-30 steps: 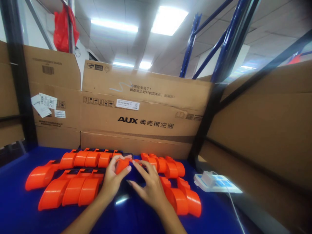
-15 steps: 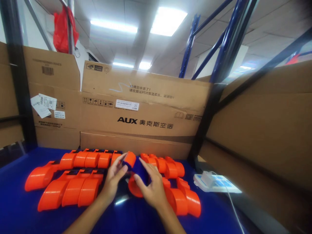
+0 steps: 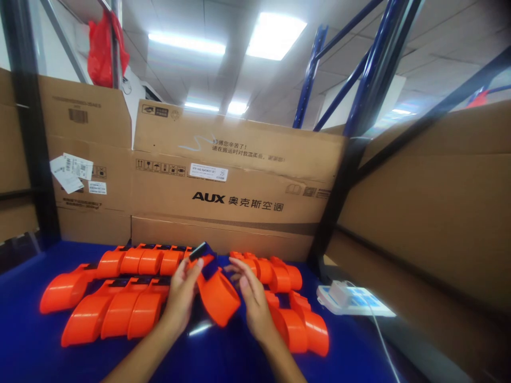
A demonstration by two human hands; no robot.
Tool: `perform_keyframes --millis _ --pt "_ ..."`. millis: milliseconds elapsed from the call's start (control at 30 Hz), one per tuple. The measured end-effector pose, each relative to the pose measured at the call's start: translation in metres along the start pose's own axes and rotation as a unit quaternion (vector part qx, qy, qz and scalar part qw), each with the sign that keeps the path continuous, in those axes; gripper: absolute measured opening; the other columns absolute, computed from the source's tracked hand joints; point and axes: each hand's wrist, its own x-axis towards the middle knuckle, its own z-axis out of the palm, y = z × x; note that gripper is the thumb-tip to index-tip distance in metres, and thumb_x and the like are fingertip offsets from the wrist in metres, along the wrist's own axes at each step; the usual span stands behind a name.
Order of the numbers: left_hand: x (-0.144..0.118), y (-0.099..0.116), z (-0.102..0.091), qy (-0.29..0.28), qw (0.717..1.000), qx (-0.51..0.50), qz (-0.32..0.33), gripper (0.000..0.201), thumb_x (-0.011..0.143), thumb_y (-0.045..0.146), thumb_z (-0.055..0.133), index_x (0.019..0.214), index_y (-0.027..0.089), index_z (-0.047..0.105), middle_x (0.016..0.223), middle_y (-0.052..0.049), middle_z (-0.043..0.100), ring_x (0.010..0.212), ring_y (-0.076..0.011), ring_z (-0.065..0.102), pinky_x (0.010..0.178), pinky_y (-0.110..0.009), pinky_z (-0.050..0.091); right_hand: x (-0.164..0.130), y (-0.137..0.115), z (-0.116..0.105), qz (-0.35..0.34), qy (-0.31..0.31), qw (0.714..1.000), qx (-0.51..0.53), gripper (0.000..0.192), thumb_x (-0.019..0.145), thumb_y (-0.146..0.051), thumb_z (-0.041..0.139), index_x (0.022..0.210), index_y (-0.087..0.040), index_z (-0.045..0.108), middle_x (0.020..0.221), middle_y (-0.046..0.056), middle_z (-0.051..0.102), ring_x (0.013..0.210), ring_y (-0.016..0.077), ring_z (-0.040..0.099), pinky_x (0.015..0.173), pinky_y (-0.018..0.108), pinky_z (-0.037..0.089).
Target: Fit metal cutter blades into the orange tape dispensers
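Note:
My left hand (image 3: 184,287) is closed on the narrow end of an orange plastic piece (image 3: 219,298) with a wide, round, ring-like body. A dark blue band (image 3: 209,266) wraps its narrow part, and a black, shiny strip (image 3: 198,250) shows at the tip. The round body hangs tilted down to the right, between my hands. Just right of it, my right hand (image 3: 251,298) is open, its fingers spread and apart from the piece. Similar orange pieces with dark strips (image 3: 120,311) lie in two rows on the left. More orange pieces without visible strips (image 3: 293,327) lie on the right.
A blue surface (image 3: 179,356) carries all the pieces. At the right edge sits a white power strip (image 3: 355,299) with a plug and cable. Cardboard panels (image 3: 239,223) stand behind and to the right, between dark rack posts (image 3: 339,197).
The orange piece has turned in my left hand, so its round body now faces me, down to the right. My right hand has let go of the blue band and opened.

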Motion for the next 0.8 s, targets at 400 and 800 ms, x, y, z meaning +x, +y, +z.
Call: perform_keyframes --millis 400,800 --pt "0.001 0.003 0.001 -0.028 0.997 -0.006 -0.077 0.057 0.083 0.062 0.060 0.120 0.019 0.057 0.107 -0.015 0.071 0.073 -0.0219 0.072 0.059 -0.032 0.058 0.013 0.015 0.003 0.031 0.139 0.989 0.032 0.044 0.083 -0.048 0.068 0.114 -0.017 0.062 0.110 0.013 0.072 0.101 0.0285 0.069 0.088 0.042 0.057" --pt "0.006 -0.005 -0.009 -0.011 0.998 0.012 -0.058 0.051 0.078 0.059 0.067 0.108 0.018 0.057 0.085 -0.004 0.066 0.054 -0.0136 0.064 0.044 -0.023 0.045 0.020 0.046 0.003 0.102 0.144 0.979 -0.105 0.047 0.070 -0.055 0.075 0.091 -0.013 0.069 0.077 0.008 0.075 0.065 0.0235 0.069 0.061 0.033 0.056"
